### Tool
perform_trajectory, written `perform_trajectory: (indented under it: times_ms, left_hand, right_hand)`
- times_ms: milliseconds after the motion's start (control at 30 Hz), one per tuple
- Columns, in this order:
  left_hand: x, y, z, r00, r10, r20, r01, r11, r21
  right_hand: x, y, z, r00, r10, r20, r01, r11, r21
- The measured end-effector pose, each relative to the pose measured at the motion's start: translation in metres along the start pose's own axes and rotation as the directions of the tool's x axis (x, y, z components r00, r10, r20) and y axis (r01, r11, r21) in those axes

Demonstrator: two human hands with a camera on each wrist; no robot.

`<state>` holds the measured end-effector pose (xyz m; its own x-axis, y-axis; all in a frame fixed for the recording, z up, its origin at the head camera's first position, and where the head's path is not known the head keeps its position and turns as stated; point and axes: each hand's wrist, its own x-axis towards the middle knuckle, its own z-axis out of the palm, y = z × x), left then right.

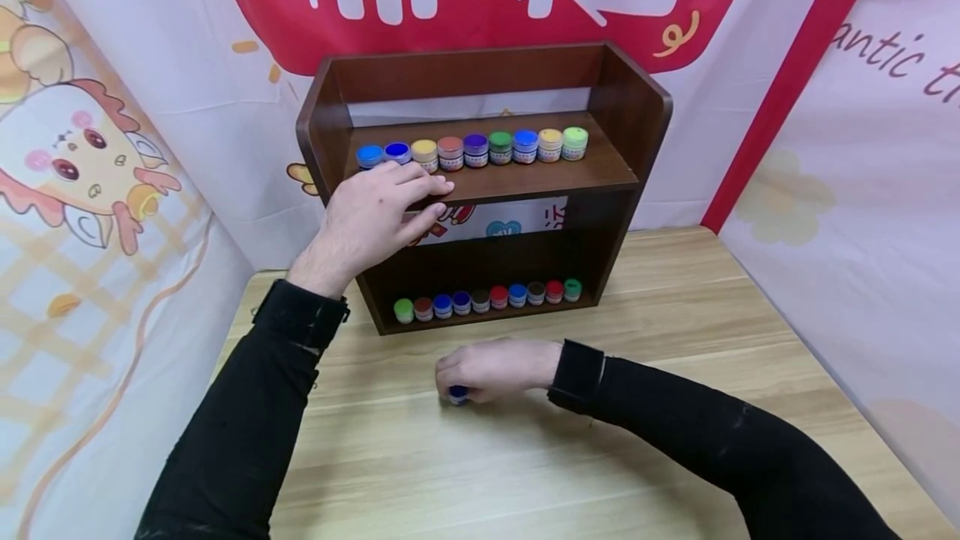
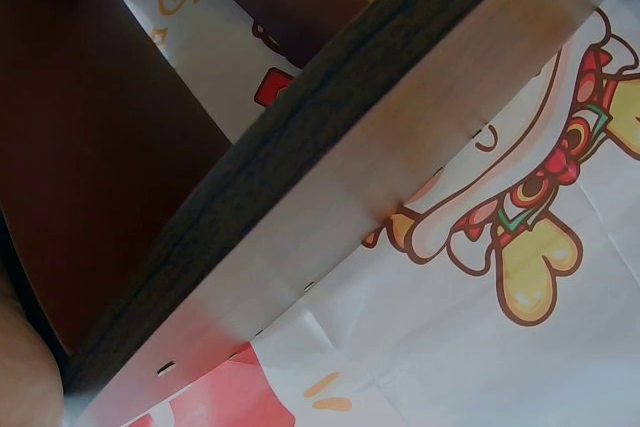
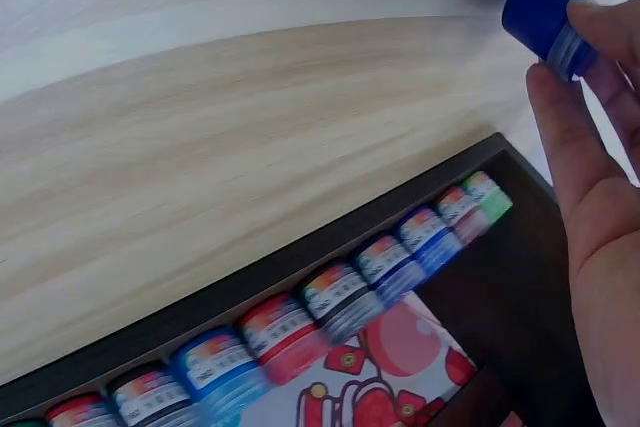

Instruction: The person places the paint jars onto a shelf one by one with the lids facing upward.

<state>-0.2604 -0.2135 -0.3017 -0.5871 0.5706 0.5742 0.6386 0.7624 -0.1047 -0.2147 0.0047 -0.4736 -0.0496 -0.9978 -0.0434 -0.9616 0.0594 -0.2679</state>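
Observation:
Near the tabletop in the head view, my right hand [image 1: 498, 369] pinches a small paint jar [image 1: 457, 395] with a dark blue lid. The right wrist view shows this blue jar [image 3: 545, 15] between thumb and fingers. My left hand [image 1: 378, 211] is at the upper board of a brown wooden shelf [image 1: 618, 157], fingers extended near its front edge, below the row's left end. A blue-lidded jar [image 1: 397, 152] stands just behind that hand, partly hidden. Only a sliver of the left hand [image 2: 25, 357] shows in the left wrist view, beside the shelf's side panel [image 2: 270, 197].
Several paint jars with coloured lids line the upper board, such as a green one [image 1: 500, 147]. Another row, with a red jar [image 1: 498, 297], stands on the bottom board. The shelf rests on a light wooden table [image 1: 675, 315] before printed cloth [image 1: 225, 90].

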Motion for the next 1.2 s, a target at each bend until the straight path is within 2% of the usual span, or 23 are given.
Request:
perform_trajectory:
  times_ms: [167,300,367,433,467,500,533,600,667,700,767,833,900,1000,1100,1200]
  left_hand:
    - [0.000,0.001,-0.001,1.000,0.000,-0.003,0.000,1.000,-0.002]
    - [0.000,0.001,-0.001,1.000,0.001,-0.007,-0.001,1.000,-0.001]
    - [0.000,0.000,0.000,1.000,0.001,-0.007,-0.001,1.000,-0.001]
    - [0.000,0.000,0.000,1.000,0.002,-0.004,-0.002,1.000,0.000]
    - [0.000,0.000,0.000,1.000,0.003,-0.002,-0.003,1.000,0.001]
    - [0.000,0.000,0.001,1.000,0.002,0.000,-0.002,1.000,0.000]
    - [0.000,0.001,0.001,1.000,0.001,0.002,-0.001,1.000,0.002]
    - [0.000,0.001,0.001,1.000,-0.001,0.000,0.001,1.000,0.005]
    - [0.000,0.001,0.001,1.000,-0.004,0.000,0.004,1.000,0.006]
    - [0.000,0.001,0.000,1.000,-0.005,-0.001,0.005,1.000,0.004]
    - [0.000,0.001,0.000,1.000,-0.005,-0.002,0.005,1.000,-0.001]
    - [0.000,0.001,-0.001,1.000,-0.006,0.002,0.006,1.000,-0.005]
    - [0.000,0.001,-0.001,1.000,-0.007,0.005,0.007,1.000,-0.007]
    - [0.000,0.001,-0.001,1.000,-0.010,0.007,0.010,1.000,-0.005]
    - [0.000,0.002,-0.001,1.000,-0.009,0.003,0.009,1.000,-0.005]
    - [0.000,0.002,0.000,1.000,-0.007,-0.001,0.007,1.000,-0.007]
  right_hand:
    - [-0.005,0.005,0.004,0.999,-0.040,0.032,0.040,0.999,-0.009]
    - [-0.009,0.004,0.004,0.999,-0.043,0.022,0.043,0.999,-0.031]
    - [-0.011,-0.001,0.004,1.000,-0.008,-0.016,0.007,0.998,-0.063]
    - [-0.012,-0.010,0.005,0.994,0.077,-0.078,-0.083,0.993,-0.084]
    - [-0.012,-0.017,0.006,0.983,0.138,-0.120,-0.149,0.984,-0.093]
    - [-0.011,-0.023,0.007,0.964,0.208,-0.166,-0.225,0.970,-0.093]
    - [-0.010,-0.031,0.008,0.935,0.284,-0.210,-0.307,0.948,-0.084]
    - [-0.009,-0.044,0.010,0.863,0.419,-0.281,-0.454,0.888,-0.070]
    - [-0.007,-0.054,0.012,0.796,0.511,-0.324,-0.562,0.823,-0.085]
    - [-0.006,-0.057,0.014,0.773,0.538,-0.336,-0.596,0.797,-0.098]
    - [-0.004,-0.060,0.017,0.753,0.559,-0.346,-0.629,0.765,-0.134]
    - [-0.003,-0.060,0.020,0.751,0.561,-0.349,-0.636,0.757,-0.151]
    - [-0.002,-0.058,0.024,0.754,0.556,-0.350,-0.630,0.763,-0.145]
    - [-0.002,-0.056,0.027,0.771,0.537,-0.343,-0.607,0.782,-0.140]
    - [-0.003,-0.053,0.027,0.802,0.497,-0.333,-0.567,0.808,-0.161]
    - [-0.005,-0.048,0.026,0.844,0.433,-0.318,-0.502,0.845,-0.182]
